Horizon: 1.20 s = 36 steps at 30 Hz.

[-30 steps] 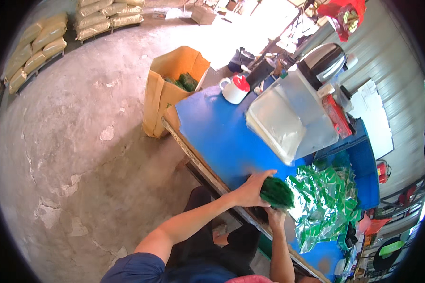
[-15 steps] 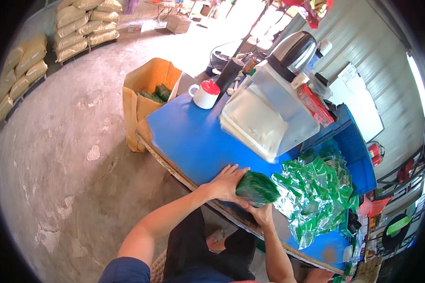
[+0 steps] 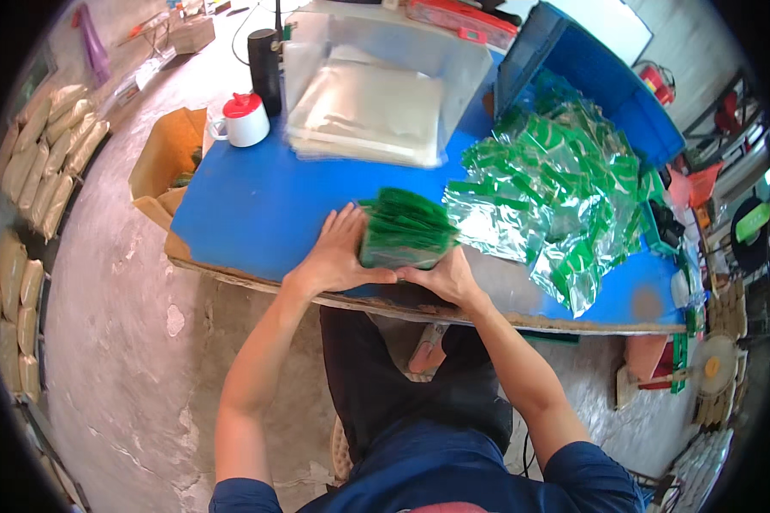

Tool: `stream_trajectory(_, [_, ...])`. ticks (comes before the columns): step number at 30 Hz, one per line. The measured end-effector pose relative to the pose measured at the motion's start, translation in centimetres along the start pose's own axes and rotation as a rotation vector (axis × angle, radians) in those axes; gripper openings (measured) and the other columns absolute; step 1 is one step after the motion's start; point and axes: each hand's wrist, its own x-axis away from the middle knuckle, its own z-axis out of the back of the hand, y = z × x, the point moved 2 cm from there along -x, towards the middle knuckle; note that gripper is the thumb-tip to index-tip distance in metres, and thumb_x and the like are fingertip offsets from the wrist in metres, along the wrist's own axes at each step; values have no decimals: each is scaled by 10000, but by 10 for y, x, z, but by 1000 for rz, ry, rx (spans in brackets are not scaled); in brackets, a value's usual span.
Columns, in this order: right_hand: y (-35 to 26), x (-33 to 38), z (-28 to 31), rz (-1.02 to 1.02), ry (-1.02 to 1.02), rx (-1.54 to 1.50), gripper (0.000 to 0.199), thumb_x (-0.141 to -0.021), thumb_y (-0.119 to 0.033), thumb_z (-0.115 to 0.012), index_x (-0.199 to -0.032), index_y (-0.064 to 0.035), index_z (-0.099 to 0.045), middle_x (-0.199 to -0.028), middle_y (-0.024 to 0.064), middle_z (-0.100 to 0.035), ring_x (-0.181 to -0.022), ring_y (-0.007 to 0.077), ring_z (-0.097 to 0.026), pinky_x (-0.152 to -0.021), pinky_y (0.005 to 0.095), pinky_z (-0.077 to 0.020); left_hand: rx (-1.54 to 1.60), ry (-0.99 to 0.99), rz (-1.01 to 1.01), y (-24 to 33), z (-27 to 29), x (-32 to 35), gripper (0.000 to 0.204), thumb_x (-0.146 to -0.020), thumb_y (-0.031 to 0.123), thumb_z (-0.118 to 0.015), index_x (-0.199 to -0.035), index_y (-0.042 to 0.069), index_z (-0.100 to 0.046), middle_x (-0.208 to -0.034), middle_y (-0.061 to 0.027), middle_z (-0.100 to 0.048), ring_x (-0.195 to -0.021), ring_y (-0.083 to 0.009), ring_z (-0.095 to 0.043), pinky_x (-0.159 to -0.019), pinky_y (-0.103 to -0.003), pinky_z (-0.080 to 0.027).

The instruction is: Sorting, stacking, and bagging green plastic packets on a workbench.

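Note:
A thick stack of green-edged clear packets (image 3: pixel 406 229) stands on the blue table (image 3: pixel 257 192) close to its front edge. My left hand (image 3: pixel 338 252) presses against the stack's left side, fingers stretched along it. On the right side my right hand (image 3: pixel 443 278) grips the near corner, its fingers partly hidden behind the packets. Both thumbs meet at the near face of the stack. Just right of it spreads a loose heap of shiny packets with green bands (image 3: pixel 556 188), spilling out of a tipped blue crate (image 3: pixel 590 77).
Behind the stack, a clear plastic bin (image 3: pixel 466 85) lies with flat clear bags (image 3: pixel 368 111) in it. A white mug with red lid (image 3: pixel 246 124) and a black cylinder (image 3: pixel 263 73) stand at back left. Beside the table is an open cardboard box (image 3: pixel 158 167); filled sacks (image 3: pixel 47 171) are piled farther left.
My view has swung to the right, so the table now lies straight across. Both hands still hold the stack, which now sits more upright with its green edges up.

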Motion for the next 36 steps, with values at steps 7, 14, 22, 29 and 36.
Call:
stream_trajectory(7, [-17,14,-4,167,60,198,1065,-657,-337,-925,-1497,-43,-342,-1434,234,-481,-1291,387,-527,-1069,462,-448,48,6,14,18,7,5,1253,-685,624,-838,-1571,-3,-212,-1590,-245,-291,-1520,-379,-196,-1236,-494,-150])
stream_trajectory(14, [-21,24,-12,94,56,-33,1223,-673,-251,-935,-1574,-76,-126,-1377,247,-518,-1275,424,-530,-1066,463,-451,1039,241,-154,28,-2,10,1327,-670,354,-955,-1623,79,-74,-1562,-131,-343,-1444,-239,-326,-1191,-375,-271])
stream_trajectory(22, [-18,12,-11,125,169,105,1147,-689,-287,-918,-1546,-78,-185,-1410,250,-493,-1281,406,-537,-1055,464,-456,1122,321,-155,26,-7,2,1272,-702,374,-932,-1619,62,-108,-1527,-104,-399,-1414,-213,-368,-1177,-367,-290])
stream_trajectory(29, [-17,12,-13,168,172,5,1168,-679,-287,-921,-1539,-28,-174,-1445,258,-438,-1316,402,-503,-1084,439,-435,1002,324,-167,39,-5,7,1310,-668,448,-939,-1618,67,-121,-1508,-122,-417,-1406,-222,-384,-1172,-372,-299])
stream_trajectory(36, [-6,16,-7,118,79,-55,1494,-577,-310,-994,-1593,-76,76,-1518,236,-347,-1421,365,-373,-1181,457,-330,910,292,-131,43,3,5,1321,-650,440,-949,-1625,103,-123,-1505,-98,-430,-1372,-218,-430,-1156,-365,-328])
